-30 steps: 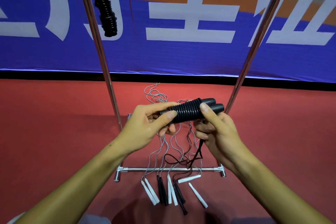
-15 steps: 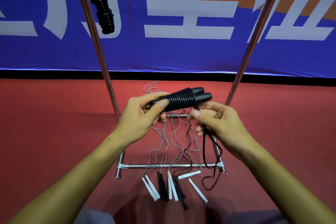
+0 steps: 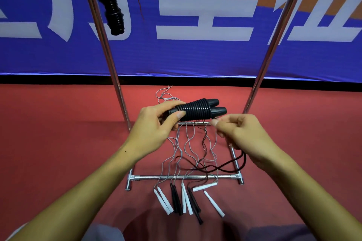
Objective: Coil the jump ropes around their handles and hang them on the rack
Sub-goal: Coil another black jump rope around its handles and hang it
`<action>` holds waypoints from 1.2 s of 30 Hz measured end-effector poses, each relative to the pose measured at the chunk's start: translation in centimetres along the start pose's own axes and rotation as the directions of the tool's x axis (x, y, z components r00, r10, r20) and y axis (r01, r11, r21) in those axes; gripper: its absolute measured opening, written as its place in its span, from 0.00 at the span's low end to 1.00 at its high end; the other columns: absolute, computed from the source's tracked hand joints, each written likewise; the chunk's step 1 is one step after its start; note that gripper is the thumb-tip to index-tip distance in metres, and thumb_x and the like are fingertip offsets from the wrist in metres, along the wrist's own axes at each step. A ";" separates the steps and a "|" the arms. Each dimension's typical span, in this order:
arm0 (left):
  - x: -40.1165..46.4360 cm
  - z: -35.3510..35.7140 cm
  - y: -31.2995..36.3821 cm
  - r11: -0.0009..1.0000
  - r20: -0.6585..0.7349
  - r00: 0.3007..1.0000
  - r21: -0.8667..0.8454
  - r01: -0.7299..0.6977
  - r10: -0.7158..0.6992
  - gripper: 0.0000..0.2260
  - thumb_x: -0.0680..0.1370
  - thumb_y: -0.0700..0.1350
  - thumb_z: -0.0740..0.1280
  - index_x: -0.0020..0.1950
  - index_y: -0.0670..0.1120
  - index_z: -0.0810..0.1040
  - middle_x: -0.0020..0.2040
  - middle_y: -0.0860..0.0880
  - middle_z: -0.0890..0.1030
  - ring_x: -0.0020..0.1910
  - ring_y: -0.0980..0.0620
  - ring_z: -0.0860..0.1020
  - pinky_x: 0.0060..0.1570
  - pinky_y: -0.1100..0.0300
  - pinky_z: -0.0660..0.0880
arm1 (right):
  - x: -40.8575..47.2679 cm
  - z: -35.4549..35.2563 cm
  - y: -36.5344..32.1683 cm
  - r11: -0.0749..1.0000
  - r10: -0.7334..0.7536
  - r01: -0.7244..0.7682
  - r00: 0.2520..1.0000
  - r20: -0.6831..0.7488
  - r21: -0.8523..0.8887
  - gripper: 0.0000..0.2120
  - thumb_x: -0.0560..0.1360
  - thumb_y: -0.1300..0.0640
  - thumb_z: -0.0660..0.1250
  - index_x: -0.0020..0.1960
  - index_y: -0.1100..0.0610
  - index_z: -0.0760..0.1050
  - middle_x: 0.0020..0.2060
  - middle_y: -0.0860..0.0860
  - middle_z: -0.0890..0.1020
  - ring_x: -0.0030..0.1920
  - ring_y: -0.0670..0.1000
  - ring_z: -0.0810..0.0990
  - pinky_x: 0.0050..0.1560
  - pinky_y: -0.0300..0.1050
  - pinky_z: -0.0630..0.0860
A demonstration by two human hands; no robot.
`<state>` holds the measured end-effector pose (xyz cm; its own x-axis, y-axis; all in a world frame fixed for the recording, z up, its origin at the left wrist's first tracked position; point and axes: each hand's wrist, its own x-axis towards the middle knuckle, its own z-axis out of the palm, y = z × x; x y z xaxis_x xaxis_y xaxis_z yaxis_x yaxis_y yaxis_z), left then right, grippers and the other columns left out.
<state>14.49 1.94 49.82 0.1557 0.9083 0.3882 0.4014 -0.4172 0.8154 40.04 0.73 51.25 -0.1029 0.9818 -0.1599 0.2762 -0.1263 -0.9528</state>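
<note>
My left hand [image 3: 154, 125] grips a black jump rope bundle [image 3: 197, 110]: two handles side by side with black cord wound tightly round them. Just right of it, my right hand [image 3: 241, 133] pinches the loose black cord tail [image 3: 225, 167], which loops down below the hand. A chrome rack [image 3: 184, 177] stands in front of me, with two uprights and a floor bar. One coiled black rope [image 3: 113, 4] hangs from the rack's top at the upper left. On the red floor lie several uncoiled ropes [image 3: 188, 148] with white and black handles [image 3: 184, 200].
A blue, orange and white banner [image 3: 195, 51] covers the wall behind the rack. The red floor [image 3: 58, 123] stretches to both sides. The rack's left upright [image 3: 109, 60] and right upright [image 3: 274, 45] slant upward on either side of my hands.
My right hand has come off the bundle and moved right and down, drawing the loose black cord out. The bundle in my left hand stays almost where it was.
</note>
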 end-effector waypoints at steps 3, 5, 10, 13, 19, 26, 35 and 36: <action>0.0 0.1 -0.1 0.998 -0.011 0.999 0.056 -0.036 0.037 0.10 0.82 0.50 0.70 0.63 0.57 0.83 0.41 0.48 0.85 0.36 0.47 0.83 0.44 0.46 0.82 | -0.6 0.2 -0.3 0.909 -0.182 0.127 0.978 -0.104 -0.397 0.05 0.77 0.55 0.74 0.43 0.53 0.81 0.27 0.43 0.82 0.25 0.41 0.72 0.30 0.32 0.66; 0.0 0.1 0.0 0.990 -0.019 0.998 0.130 -0.062 0.065 0.11 0.82 0.50 0.69 0.63 0.56 0.82 0.39 0.49 0.84 0.36 0.45 0.82 0.42 0.47 0.80 | -0.9 0.4 -0.1 0.788 -0.276 0.125 0.947 -0.165 -0.602 0.06 0.76 0.52 0.73 0.43 0.50 0.78 0.29 0.41 0.82 0.33 0.41 0.79 0.37 0.40 0.74; -0.1 -0.2 -0.1 0.970 0.017 0.997 0.228 -0.082 0.080 0.11 0.82 0.52 0.69 0.62 0.54 0.84 0.35 0.51 0.82 0.34 0.46 0.80 0.40 0.48 0.79 | -1.3 0.9 -0.2 0.349 -0.480 0.159 0.877 -0.030 -0.924 0.11 0.81 0.44 0.65 0.53 0.51 0.76 0.41 0.51 0.85 0.45 0.62 0.83 0.37 0.51 0.70; -0.1 -0.5 0.0 0.950 0.078 0.992 0.289 -0.115 0.096 0.11 0.82 0.53 0.67 0.63 0.56 0.83 0.36 0.51 0.82 0.34 0.47 0.77 0.41 0.49 0.78 | -1.1 0.6 -0.1 0.232 -0.556 0.210 0.830 0.048 -0.950 0.12 0.81 0.42 0.65 0.50 0.50 0.78 0.40 0.48 0.82 0.42 0.60 0.83 0.32 0.48 0.65; 0.1 -1.4 0.5 0.929 0.239 0.968 0.335 -0.155 0.075 0.08 0.84 0.52 0.66 0.62 0.56 0.82 0.36 0.51 0.80 0.34 0.47 0.74 0.39 0.50 0.76 | 0.2 -0.8 0.7 0.089 -0.605 0.327 0.768 0.211 -0.941 0.13 0.77 0.43 0.69 0.45 0.54 0.80 0.38 0.51 0.77 0.36 0.58 0.74 0.32 0.46 0.63; 0.5 -3.1 0.2 0.952 0.392 0.920 0.289 -0.099 -0.023 0.10 0.83 0.55 0.65 0.62 0.59 0.82 0.37 0.49 0.80 0.35 0.45 0.78 0.40 0.47 0.77 | 0.3 -1.3 0.3 0.208 -0.608 0.500 0.739 0.289 -0.841 0.17 0.78 0.38 0.65 0.52 0.51 0.74 0.44 0.47 0.79 0.40 0.58 0.81 0.31 0.48 0.70; 0.4 -4.1 0.5 0.987 0.518 0.851 0.164 0.000 -0.086 0.10 0.84 0.47 0.69 0.64 0.56 0.84 0.39 0.43 0.82 0.34 0.54 0.79 0.40 0.60 0.79 | 2.0 -2.0 1.7 0.722 -0.404 0.525 0.849 0.340 -0.451 0.09 0.75 0.45 0.75 0.45 0.50 0.81 0.41 0.47 0.83 0.42 0.50 0.80 0.45 0.52 0.77; 0.4 -4.1 0.6 0.987 0.535 0.839 0.162 0.015 -0.101 0.10 0.84 0.47 0.69 0.64 0.57 0.84 0.39 0.42 0.82 0.34 0.53 0.80 0.41 0.60 0.79 | 2.0 -2.0 1.7 0.750 -0.380 0.508 0.855 0.353 -0.424 0.09 0.74 0.46 0.77 0.44 0.50 0.82 0.40 0.48 0.83 0.42 0.50 0.80 0.45 0.54 0.77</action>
<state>11.07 1.95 52.21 0.5727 0.8196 0.0139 0.5447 -0.3931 0.7408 42.21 2.79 49.84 -0.5299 0.8374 0.1338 0.5598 0.4639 -0.6866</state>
